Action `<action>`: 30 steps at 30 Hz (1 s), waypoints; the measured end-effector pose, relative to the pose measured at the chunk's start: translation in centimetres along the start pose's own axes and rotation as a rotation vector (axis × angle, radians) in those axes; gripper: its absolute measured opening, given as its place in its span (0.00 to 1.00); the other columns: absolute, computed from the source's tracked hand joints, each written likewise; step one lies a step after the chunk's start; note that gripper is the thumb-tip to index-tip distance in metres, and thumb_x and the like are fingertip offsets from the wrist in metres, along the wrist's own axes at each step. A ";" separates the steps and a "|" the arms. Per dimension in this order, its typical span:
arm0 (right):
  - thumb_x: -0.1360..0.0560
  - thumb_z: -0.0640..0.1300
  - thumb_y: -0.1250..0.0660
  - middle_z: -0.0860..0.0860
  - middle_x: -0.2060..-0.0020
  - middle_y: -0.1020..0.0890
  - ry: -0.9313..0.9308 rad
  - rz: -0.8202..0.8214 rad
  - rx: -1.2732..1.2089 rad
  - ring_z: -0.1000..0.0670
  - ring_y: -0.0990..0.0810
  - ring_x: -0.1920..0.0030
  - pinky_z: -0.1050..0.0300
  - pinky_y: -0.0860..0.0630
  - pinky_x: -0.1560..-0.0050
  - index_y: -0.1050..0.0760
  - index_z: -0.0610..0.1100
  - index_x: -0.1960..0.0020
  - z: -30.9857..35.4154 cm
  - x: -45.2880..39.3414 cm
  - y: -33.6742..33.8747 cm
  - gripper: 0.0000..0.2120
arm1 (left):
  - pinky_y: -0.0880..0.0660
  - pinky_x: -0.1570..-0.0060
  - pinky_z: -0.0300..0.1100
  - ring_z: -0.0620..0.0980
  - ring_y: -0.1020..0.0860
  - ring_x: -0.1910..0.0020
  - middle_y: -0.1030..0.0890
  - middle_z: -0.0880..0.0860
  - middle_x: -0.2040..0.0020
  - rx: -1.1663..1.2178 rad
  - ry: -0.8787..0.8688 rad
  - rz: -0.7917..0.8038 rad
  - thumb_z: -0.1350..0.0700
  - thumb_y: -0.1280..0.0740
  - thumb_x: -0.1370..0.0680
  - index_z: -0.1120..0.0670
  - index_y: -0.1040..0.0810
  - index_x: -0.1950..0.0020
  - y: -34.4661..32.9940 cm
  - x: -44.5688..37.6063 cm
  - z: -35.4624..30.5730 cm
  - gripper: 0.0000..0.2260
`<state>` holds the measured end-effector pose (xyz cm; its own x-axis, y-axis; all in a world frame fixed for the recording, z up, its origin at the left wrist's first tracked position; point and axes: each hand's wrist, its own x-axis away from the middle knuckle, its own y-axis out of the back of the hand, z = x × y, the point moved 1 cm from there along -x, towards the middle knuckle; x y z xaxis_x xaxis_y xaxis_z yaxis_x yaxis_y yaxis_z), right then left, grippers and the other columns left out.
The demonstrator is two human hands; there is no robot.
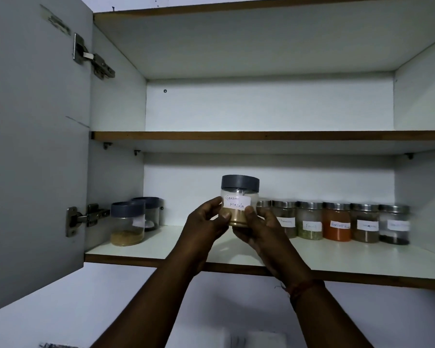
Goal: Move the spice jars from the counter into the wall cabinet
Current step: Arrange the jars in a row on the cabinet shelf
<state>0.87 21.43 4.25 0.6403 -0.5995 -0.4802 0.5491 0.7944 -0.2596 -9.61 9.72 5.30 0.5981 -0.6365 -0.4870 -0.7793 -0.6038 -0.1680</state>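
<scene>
The wall cabinet (269,101) stands wide open, its door (35,146) swung out to the left, and the upper shelf (261,135) is bare from wall to wall. Down on the lower shelf (161,243) there is a broad open stretch in the middle, between two grey-lidded jars (128,223) tucked at the left and a row of steel-lidded jars (337,222) lined up along the back right, each with a white label. The front strip of that shelf lies open too, right up to its wooden edge.

Both hands are up in that middle gap. The left hand (206,222) wraps the left side of the Garam Masala jar (239,200), thumb pressed on the front glass. The right hand (259,229) cups it from the right and underneath, thumb on the label's lower corner. So the fingers (225,215) of both hands are closed around the jar, grasping it firmly.

The jar is held upright, just above the lower shelf and in front of the row's left end. It is clear, with a dark grey lid, a handwritten white label facing the camera, and tan powder filling the lower part. A reddish thread (304,287) circles the right wrist.
</scene>
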 end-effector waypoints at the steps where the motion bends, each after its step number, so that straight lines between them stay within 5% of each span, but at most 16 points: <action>1: 0.27 0.56 0.30 0.43 0.38 0.20 -0.003 -0.014 0.064 0.46 0.17 0.40 0.46 0.21 0.36 0.31 0.42 0.31 -0.1 -0.2 0.0 0.30 | 0.24 0.34 0.52 0.50 0.19 0.38 0.17 0.50 0.37 -0.036 -0.024 -0.042 0.61 0.28 0.22 0.47 0.21 0.33 0.3 -0.2 0.3 0.19; 6: 0.32 0.76 0.42 0.54 0.41 0.19 0.045 -0.042 0.651 0.53 0.17 0.45 0.44 0.22 0.38 0.23 0.56 0.38 -0.6 -1.2 -0.1 0.33 | 0.22 0.41 0.42 0.44 0.18 0.43 0.17 0.46 0.40 -0.174 -0.068 -0.134 0.63 0.25 0.26 0.51 0.20 0.34 1.4 -1.0 0.8 0.21; 11: 0.23 0.59 0.35 0.47 0.55 0.16 0.054 -0.063 0.822 0.46 0.17 0.52 0.43 0.21 0.44 0.18 0.43 0.51 -1.1 -2.9 -0.5 0.19 | 0.22 0.49 0.38 0.46 0.16 0.48 0.14 0.48 0.47 -0.340 -0.057 -0.153 0.65 0.26 0.26 0.53 0.15 0.41 2.4 -3.1 2.0 0.15; 16: 0.24 0.45 0.29 0.47 0.60 0.16 0.074 -0.110 0.925 0.47 0.18 0.57 0.58 0.23 0.58 0.18 0.40 0.57 -2.0 -6.2 -0.4 0.08 | 0.24 0.44 0.43 0.49 0.18 0.48 0.15 0.49 0.50 -0.480 0.012 -0.117 0.67 0.28 0.28 0.53 0.14 0.44 2.0 -5.7 3.2 0.16; 19: 0.25 0.44 0.28 0.51 0.66 0.22 0.058 -0.129 1.018 0.52 0.23 0.64 0.67 0.35 0.71 0.22 0.42 0.62 -2.7 -8.4 -0.3 0.09 | 0.21 0.47 0.49 0.53 0.19 0.53 0.14 0.56 0.52 -0.527 0.083 -0.109 0.68 0.28 0.30 0.55 0.13 0.49 2.0 -8.2 4.4 0.13; 25: 0.26 0.49 0.28 0.46 0.60 0.23 -0.033 -0.208 1.150 0.47 0.24 0.58 0.59 0.34 0.64 0.21 0.38 0.54 -5.5 -11.9 1.2 0.13 | 0.20 0.52 0.52 0.61 0.16 0.55 0.15 0.62 0.59 -0.732 0.128 -0.079 0.59 0.28 0.36 0.61 0.15 0.58 1.8 -12.6 7.7 0.09; 30: 0.26 0.49 0.28 0.46 0.59 0.22 0.021 -0.259 1.186 0.43 0.19 0.53 0.55 0.30 0.58 0.23 0.40 0.54 -7.6 -12.8 1.9 0.12 | 0.30 0.64 0.39 0.48 0.22 0.64 0.21 0.52 0.68 -0.884 0.112 -0.048 0.57 0.31 0.34 0.57 0.23 0.67 1.4 -14.0 8.9 0.05</action>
<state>-10.36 31.37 3.56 0.4363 -0.7169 -0.5438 0.8169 0.0623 0.5733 -20.78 22.05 4.25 0.6774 -0.6162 -0.4018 -0.3519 -0.7510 0.5587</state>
